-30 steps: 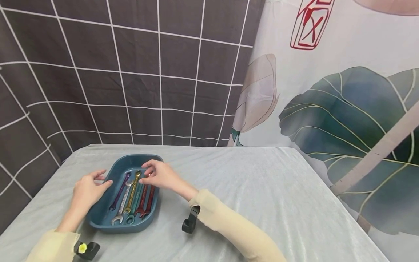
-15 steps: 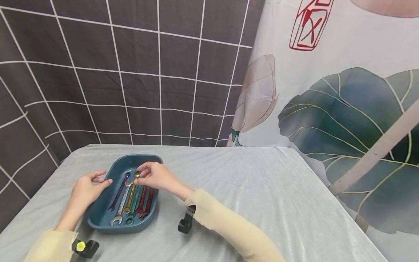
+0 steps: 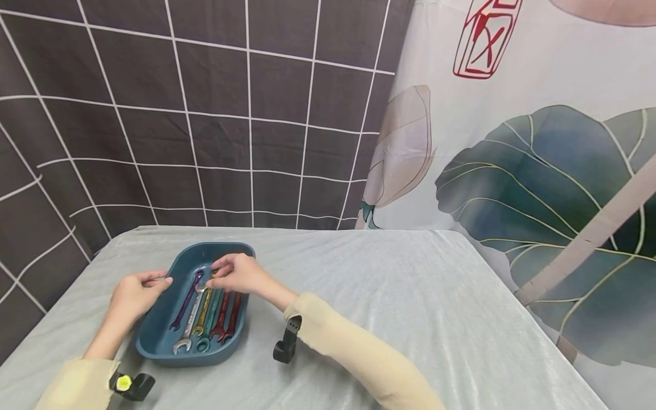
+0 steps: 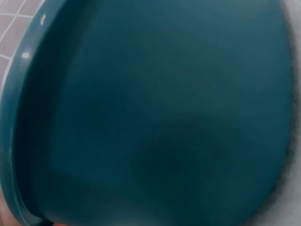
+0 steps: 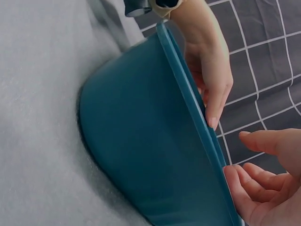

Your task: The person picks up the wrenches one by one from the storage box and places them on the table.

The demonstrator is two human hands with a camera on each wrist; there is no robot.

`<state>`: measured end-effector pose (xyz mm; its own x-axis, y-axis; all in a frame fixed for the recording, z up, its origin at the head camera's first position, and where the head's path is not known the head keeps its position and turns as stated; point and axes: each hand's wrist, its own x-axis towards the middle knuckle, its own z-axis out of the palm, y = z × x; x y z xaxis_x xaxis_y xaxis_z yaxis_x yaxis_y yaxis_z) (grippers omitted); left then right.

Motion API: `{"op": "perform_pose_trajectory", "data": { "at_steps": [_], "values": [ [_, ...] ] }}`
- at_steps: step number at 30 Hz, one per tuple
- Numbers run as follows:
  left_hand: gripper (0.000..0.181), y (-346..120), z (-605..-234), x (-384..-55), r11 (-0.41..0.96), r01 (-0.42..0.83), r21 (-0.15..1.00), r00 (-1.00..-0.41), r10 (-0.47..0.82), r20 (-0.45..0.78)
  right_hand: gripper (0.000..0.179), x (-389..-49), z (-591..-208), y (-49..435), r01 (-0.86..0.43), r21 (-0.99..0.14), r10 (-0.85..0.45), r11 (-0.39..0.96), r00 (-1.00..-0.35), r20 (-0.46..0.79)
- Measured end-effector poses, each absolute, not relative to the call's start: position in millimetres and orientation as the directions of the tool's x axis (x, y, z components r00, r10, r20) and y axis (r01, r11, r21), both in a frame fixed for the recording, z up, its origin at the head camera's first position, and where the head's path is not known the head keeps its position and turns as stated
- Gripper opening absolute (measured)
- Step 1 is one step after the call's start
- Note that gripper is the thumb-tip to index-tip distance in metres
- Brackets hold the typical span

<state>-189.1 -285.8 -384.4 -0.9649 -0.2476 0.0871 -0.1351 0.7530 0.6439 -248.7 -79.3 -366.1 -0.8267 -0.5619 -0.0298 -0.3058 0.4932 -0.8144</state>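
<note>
A blue-green tray (image 3: 154, 352) holds several combination wrenches lying side by side: a purple one (image 3: 187, 302), a silver one (image 3: 193, 316), a gold one (image 3: 204, 310), a green one (image 3: 212, 313) and red ones (image 3: 222, 318). My right hand (image 3: 241, 274) hovers above their far ends, thumb and fingers apart, overlapping the gold wrench's head. Its gap also shows in the right wrist view. At the tray's left rim my left hand (image 3: 133, 296) has its thumb and fingertips close together, right at the rim. Only the tray's wall (image 4: 178, 94) fills most of the left wrist view.
The tray stands on the left part of a table under a pale grey cloth (image 3: 389, 296). Behind hang a dark curtain with a white grid (image 3: 277, 142) and a white one with leaf prints (image 3: 533, 182). Black cameras (image 3: 285, 343) sit on both wrists.
My right hand has moved left across the tray, from the red wrenches towards the gold one. My left thumb and fingers have drawn closer together at the rim. The wrenches look unmoved.
</note>
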Motion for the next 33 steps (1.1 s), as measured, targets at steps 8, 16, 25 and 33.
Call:
{"op": "perform_pose_trajectory", "data": {
  "at_steps": [8, 16, 25, 33],
  "values": [
    [0.047, -289, -384, -189, 0.736, -0.177, 0.653, -0.960, -0.276, 0.051, 0.036, -250, -368, -85, -0.218, -0.862, -0.550, 0.458, -0.831, -0.082],
    [0.054, -294, -391, -193, 0.701, -0.208, 0.682, -0.956, -0.292, 0.008, 0.036, -246, -361, -89, -0.171, -0.879, -0.560, 0.445, -0.819, -0.124],
    [0.067, -301, -393, -194, 0.629, -0.252, 0.735, -0.954, -0.287, -0.081, 0.033, -248, -366, -98, -0.069, -0.900, -0.528, 0.430, -0.828, -0.189],
    [0.056, -288, -384, -187, 0.630, -0.246, 0.737, -0.946, -0.322, -0.041, 0.031, -251, -369, -101, 0.064, -0.938, -0.525, 0.340, -0.815, -0.246]
  ]
}}
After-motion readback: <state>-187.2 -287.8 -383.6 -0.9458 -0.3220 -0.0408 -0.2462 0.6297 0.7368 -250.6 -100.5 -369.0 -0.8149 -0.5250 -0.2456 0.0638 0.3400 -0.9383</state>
